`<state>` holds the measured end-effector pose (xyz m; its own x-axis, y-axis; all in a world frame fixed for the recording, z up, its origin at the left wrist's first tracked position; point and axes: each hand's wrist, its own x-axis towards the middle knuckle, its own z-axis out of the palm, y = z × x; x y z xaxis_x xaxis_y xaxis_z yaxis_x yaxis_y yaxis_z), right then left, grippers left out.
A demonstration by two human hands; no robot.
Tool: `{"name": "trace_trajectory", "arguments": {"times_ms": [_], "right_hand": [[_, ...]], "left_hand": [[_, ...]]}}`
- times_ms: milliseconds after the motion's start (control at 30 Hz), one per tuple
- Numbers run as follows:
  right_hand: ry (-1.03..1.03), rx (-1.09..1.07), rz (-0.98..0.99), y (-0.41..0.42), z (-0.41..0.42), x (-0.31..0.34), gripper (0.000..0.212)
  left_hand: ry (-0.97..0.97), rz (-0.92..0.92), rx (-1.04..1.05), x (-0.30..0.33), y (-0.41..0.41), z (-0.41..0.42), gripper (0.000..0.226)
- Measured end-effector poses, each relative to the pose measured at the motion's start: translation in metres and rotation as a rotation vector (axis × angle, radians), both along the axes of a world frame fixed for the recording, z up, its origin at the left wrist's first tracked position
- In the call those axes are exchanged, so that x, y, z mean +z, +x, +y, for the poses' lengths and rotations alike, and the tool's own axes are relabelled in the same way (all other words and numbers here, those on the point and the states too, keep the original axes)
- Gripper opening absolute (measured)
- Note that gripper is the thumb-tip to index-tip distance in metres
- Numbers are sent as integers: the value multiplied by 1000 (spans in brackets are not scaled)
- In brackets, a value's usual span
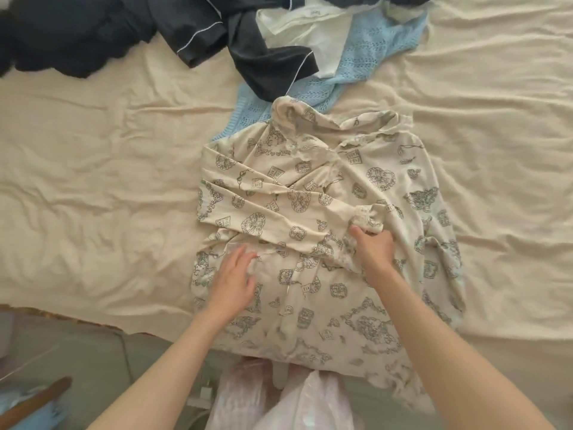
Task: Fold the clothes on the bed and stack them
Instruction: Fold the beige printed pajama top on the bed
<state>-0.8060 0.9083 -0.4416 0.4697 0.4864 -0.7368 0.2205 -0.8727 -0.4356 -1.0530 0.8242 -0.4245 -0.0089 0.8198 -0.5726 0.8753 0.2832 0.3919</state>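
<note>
Progress: early. I judge one garment to be in hand and the rest unfolded. The printed top (325, 218) lies flat at the near edge of the bed (93, 181), its hem hanging over that edge. One sleeve (266, 212) is already folded across the chest.

My right hand (373, 248) has its fingers curled, pinching the cuff of that sleeve at the middle of the printed top. My left hand (232, 282) rests on the lower front of the top, fingers straight and slightly apart, pressing the cloth flat.

Outstanding: the other sleeve on the right side of the top looks still unfolded, and the body has not been doubled over. Beyond the collar of the top lies an unfolded heap: a blue knit (366, 66) touching the collar, a dark piped garment (248, 45) over it, a white garment (307, 32) further back. No finished stack is in view.

Surface: cream sheet, heavily creased. Below the hem of the top, off the bed, I see plastic bags (297, 401) and a grey floor.
</note>
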Motion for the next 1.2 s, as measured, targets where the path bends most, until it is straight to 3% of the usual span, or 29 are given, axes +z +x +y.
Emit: {"name": "trace_trajectory", "arguments": {"times_ms": [33, 233, 433, 533, 633, 733, 900, 1033, 1133, 1200], "right_hand": [[17, -6, 15, 0, 1, 1, 23], [243, -259, -61, 9, -4, 11, 13], [232, -348, -173, 43, -17, 16, 20], [127, -87, -250, 44, -17, 21, 47], [246, 381, -491, 26, -11, 30, 57], [312, 635, -546, -7, 11, 34, 66], [474, 998, -435, -83, 71, 25, 42], [590, 1165, -232, -143, 115, 16, 39], [462, 1200, -94, -177, 140, 11, 41], [330, 1205, -28, -194, 152, 6, 31]], "left_hand": [[-17, 0, -5, -1, 1, -1, 51], [-94, -52, 85, -2, 0, 4, 46], [-123, -148, 288, 4, -2, 17, 38], [-101, -244, 554, 6, -2, 28, 35], [-97, -411, 936, 4, -6, 41, 33], [-67, -572, 1287, 3, -9, 56, 30], [-49, -713, 1506, 1, -10, 78, 14], [-161, -870, 1688, -2, -17, 88, 16], [-335, -1055, 1781, -3, -26, 98, 27], [-368, -1117, 1850, -7, -29, 103, 24]]}}
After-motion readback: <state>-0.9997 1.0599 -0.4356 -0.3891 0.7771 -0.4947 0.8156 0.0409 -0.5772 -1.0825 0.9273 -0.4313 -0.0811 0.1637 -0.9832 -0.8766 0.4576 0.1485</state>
